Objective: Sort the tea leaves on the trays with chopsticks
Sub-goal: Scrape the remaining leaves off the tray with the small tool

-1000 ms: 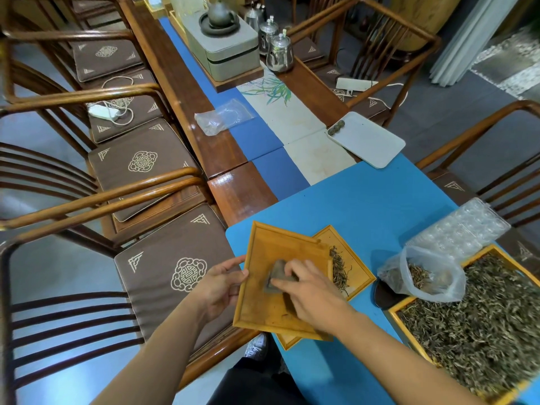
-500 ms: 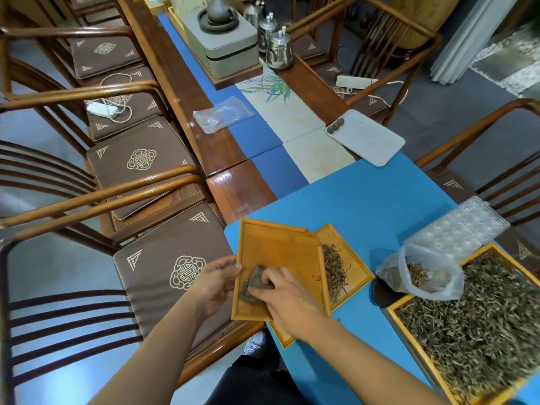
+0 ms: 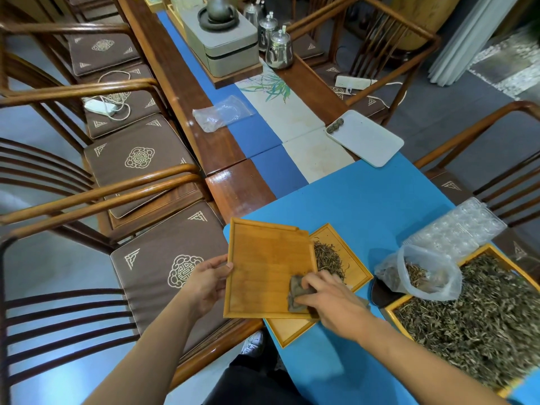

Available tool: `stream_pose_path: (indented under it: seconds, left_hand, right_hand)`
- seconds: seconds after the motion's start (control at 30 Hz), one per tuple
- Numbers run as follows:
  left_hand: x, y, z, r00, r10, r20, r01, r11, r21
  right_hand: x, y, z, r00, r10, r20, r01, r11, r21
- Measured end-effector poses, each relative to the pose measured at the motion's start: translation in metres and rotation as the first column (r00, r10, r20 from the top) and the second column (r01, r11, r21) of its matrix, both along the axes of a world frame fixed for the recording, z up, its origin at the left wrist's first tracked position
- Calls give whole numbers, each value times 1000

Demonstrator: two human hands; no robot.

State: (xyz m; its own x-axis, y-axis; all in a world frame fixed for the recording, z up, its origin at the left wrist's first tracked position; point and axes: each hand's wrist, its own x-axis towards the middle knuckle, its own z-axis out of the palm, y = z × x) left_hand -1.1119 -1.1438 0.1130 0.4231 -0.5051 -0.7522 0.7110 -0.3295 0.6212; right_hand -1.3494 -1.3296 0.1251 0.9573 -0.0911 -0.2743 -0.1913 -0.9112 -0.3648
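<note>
My left hand point(image 3: 209, 280) grips the left edge of an empty bamboo tray point(image 3: 263, 258), held over the table's near left corner. My right hand point(image 3: 330, 299) presses a grey-brown cloth point(image 3: 296, 293) onto that tray's lower right part. Under it lies a second small bamboo tray point(image 3: 353, 264) with a small heap of tea leaves point(image 3: 327, 258). A big bamboo tray point(image 3: 482, 252) full of tea leaves point(image 3: 473, 323) sits at the right. No chopsticks are in view.
A plastic bag point(image 3: 420, 273) with some leaves lies beside the big tray, a clear blister tray point(image 3: 455, 229) behind it. A white tray point(image 3: 365, 137), a flat plastic bag point(image 3: 222, 114) and a tea set point(image 3: 222, 33) stand farther up the table. Wooden chairs point(image 3: 117, 185) line both sides.
The cloth under my right hand slid left across the held tray, then back to its lower right. My left hand shifted up along the tray's left edge.
</note>
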Motion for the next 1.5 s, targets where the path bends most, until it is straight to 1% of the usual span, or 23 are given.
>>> stream_pose_path:
  seconds: [0.1, 0.2, 0.27, 0.43, 0.57, 0.63, 0.77, 0.83, 0.9, 0.97, 1.03, 1.1, 1.13, 1.23, 1.37, 1.43, 1.5]
  left_hand:
    - [2, 2, 0, 1000, 7, 3, -7, 1000, 12]
    - [2, 4, 1, 1000, -10, 13, 10, 1000, 16]
    - [2, 5, 2, 999, -38, 20, 38, 999, 16]
    - [5, 8, 4, 997, -64, 34, 63, 997, 36]
    - [5, 8, 6, 994, -104, 38, 102, 993, 65]
    - [3, 9, 6, 991, -130, 35, 128, 989, 72]
    - [-3, 12, 7, 992, -125, 25, 122, 988, 96]
    - [-5, 15, 7, 992, -126, 20, 124, 988, 95]
    - [-5, 17, 7, 993, -120, 16, 118, 989, 89]
    - [-5, 19, 6, 993, -118, 20, 116, 989, 94]
    - [-5, 19, 5, 994, -112, 17, 110, 989, 99]
    - [-5, 19, 4, 995, -103, 11, 102, 990, 95]
    - [-4, 20, 3, 995, -104, 11, 102, 990, 92]
    - [-4, 19, 3, 993, -118, 18, 116, 989, 92]
    - [-2, 21, 5, 990, -139, 23, 137, 986, 90]
    - [-1, 21, 4, 988, -156, 20, 154, 984, 92]
    - [-2, 22, 1, 985, -173, 12, 171, 981, 90]
  right_hand:
    - [-6, -8, 6, 1000, 26, -7, -26, 1000, -14]
    - [-13, -5, 6, 994, 85, -74, -86, 996, -6]
    - [-16, -6, 4, 991, 76, -107, -78, 997, -19]
    - [-15, -14, 0, 986, 74, -148, -90, 991, -101]
    - [1, -19, 2, 982, 90, -168, -118, 979, -167]
    - [9, -23, 2, 982, 68, -176, -102, 975, -198]
    - [20, -35, -3, 981, -13, -192, -36, 967, -251]
    - [23, -42, -2, 983, -79, -168, 31, 962, -272]
    - [25, -48, -1, 986, -109, -129, 70, 959, -273]
    - [25, -44, 1, 994, -67, -87, 44, 970, -241]
    - [23, -30, 4, 997, 33, -65, -44, 983, -179]
    - [19, -14, 5, 989, 126, -75, -134, 984, -115]
    - [17, -10, 4, 985, 146, -90, -155, 983, -96]
    - [16, -17, 1, 987, 97, -130, -109, 990, -91]
    - [18, -37, -5, 985, -16, -170, -13, 986, -165]
    - [20, -46, -8, 984, -72, -166, 40, 981, -190]
    - [26, -50, -8, 986, -116, -123, 91, 977, -194]
